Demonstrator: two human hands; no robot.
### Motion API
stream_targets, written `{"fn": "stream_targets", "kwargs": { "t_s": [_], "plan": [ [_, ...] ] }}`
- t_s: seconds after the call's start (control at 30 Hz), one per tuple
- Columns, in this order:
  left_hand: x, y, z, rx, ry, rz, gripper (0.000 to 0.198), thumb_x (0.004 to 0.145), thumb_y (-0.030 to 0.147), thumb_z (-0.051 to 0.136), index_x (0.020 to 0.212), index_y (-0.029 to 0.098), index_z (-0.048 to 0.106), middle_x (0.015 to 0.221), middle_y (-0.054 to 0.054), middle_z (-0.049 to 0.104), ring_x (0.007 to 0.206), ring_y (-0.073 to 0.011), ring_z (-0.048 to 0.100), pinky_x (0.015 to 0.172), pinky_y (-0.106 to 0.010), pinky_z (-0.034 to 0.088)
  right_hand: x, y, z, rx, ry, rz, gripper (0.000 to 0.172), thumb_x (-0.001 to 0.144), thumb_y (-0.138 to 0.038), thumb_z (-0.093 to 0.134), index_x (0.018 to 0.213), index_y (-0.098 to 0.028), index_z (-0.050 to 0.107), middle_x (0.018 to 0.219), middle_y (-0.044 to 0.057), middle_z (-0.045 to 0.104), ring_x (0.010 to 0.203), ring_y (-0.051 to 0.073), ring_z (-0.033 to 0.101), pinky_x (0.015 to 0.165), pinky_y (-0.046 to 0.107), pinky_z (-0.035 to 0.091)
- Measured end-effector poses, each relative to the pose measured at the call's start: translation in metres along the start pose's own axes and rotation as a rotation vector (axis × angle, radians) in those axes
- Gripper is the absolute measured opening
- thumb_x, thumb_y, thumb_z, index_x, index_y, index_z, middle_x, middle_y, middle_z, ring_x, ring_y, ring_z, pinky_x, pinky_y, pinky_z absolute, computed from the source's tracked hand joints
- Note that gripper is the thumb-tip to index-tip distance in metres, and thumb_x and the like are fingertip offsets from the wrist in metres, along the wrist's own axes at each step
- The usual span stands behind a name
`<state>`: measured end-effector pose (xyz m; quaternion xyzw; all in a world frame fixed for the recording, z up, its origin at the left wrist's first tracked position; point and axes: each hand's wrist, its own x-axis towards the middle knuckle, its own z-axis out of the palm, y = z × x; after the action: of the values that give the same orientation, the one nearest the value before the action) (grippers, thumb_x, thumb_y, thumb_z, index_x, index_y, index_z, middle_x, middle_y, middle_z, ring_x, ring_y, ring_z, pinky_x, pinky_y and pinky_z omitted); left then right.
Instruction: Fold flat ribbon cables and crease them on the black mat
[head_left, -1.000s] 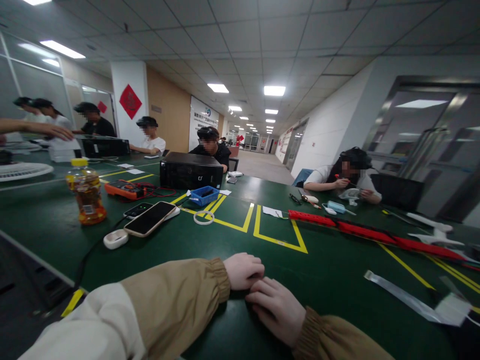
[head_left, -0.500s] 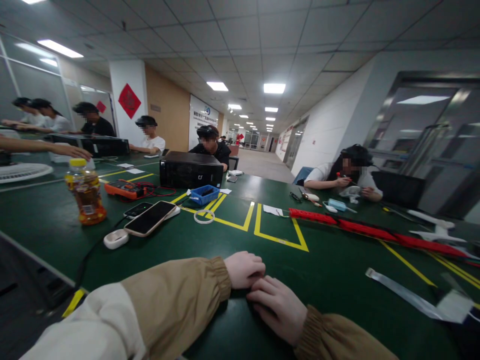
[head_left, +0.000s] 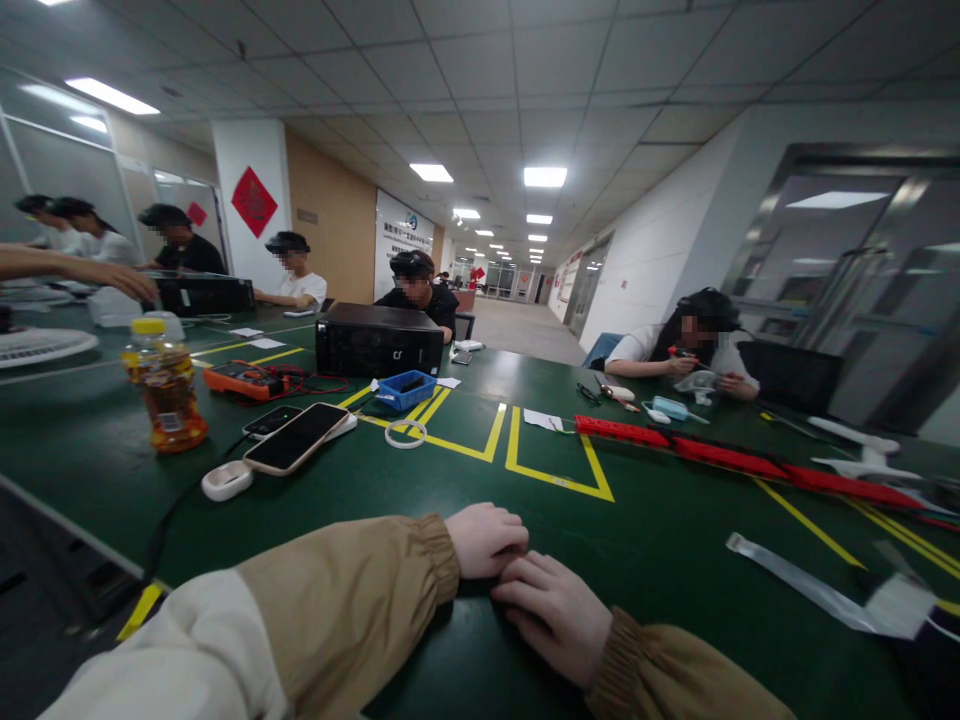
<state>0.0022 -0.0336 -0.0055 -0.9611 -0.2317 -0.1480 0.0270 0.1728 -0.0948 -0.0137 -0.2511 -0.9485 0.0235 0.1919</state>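
Observation:
My left hand [head_left: 486, 538] rests on the green table [head_left: 660, 540] near its front edge, fingers curled into a loose fist with nothing seen in it. My right hand [head_left: 555, 615] lies flat beside it, fingers stretched out and touching the left hand's knuckles. Both arms wear tan sleeves. A smartphone [head_left: 298, 450] on a white pad and a white earbud case [head_left: 226, 481] lie to the left of my hands. A ring of clear tape [head_left: 406, 433] sits farther ahead.
A yellow-capped bottle [head_left: 165, 385], an orange multimeter [head_left: 247, 380], a black computer case [head_left: 379, 342] and a blue tray [head_left: 406, 389] stand on the left half. A long red strip [head_left: 735, 465] and a silver strip [head_left: 806, 590] lie at right. Several people sit around the table.
My hands have stayed in place. The view has shifted slightly. A person's arm at the far left has moved over the table.

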Motion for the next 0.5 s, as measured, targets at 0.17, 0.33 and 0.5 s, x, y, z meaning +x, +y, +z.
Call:
{"fn": "stream_targets", "kwargs": {
  "t_s": [0.17,0.33,0.5],
  "plan": [
    [0.0,0.0,0.001,0.003,0.008,0.009,0.007,0.084,0.025,0.048,0.081,0.02,0.051,0.084,0.0,0.058,0.078,-0.0145,0.054,0.066,-0.026,0.038,0.0,0.002,0.0,-0.046,-0.007,-0.018,0.024,0.088,-0.02,0.038,0.098,-0.021,0.059,0.094,0.005,0.057,0.089,0.017,0.047,0.074,0.03,0.038],
    [0.0,0.0,0.003,0.028,0.027,0.014,0.008,0.085,0.025,0.048,0.08,0.019,0.05,0.082,0.0,0.058,0.076,-0.0136,0.054,0.066,-0.025,0.037,-0.002,0.009,-0.004,-0.097,0.011,-0.02,0.025,0.089,-0.02,0.035,0.091,-0.021,0.059,0.087,0.003,0.058,0.079,0.015,0.047,0.067,0.03,0.035],
    [0.0,0.001,0.004,0.044,0.043,0.004,0.009,0.082,0.027,0.051,0.078,0.019,0.049,0.08,0.001,0.057,0.075,-0.0132,0.054,0.064,-0.024,0.038,-0.009,0.028,-0.016,-0.219,0.009,0.024,0.031,0.09,-0.021,0.029,0.087,-0.019,0.06,0.08,0.005,0.057,0.073,0.015,0.049,0.064,0.03,0.038]
  ]
}}
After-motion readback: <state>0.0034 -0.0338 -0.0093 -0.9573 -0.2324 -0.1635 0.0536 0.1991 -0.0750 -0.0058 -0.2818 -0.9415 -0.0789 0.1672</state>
